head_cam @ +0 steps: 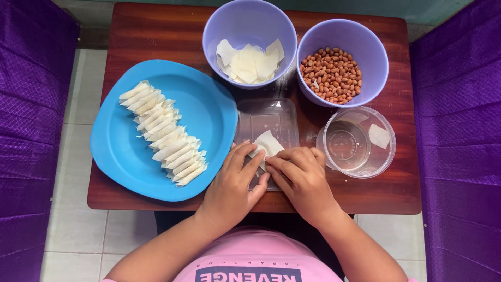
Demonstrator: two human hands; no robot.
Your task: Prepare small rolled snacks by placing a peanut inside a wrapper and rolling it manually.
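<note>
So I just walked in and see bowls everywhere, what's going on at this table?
A person's left hand and right hand together pinch a small white wrapper over a clear plastic lid. A blue plate holds rows of finished rolls. Behind are a purple bowl of wrappers, a bowl of peanuts and a clear round container.

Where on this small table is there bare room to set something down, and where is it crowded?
Free: the table's far left corner behind the blue plate, and the plate's bare left half. Crowded: two purple bowls, the clear tub, and the flat tray where both hands fold a wrapper.
</note>
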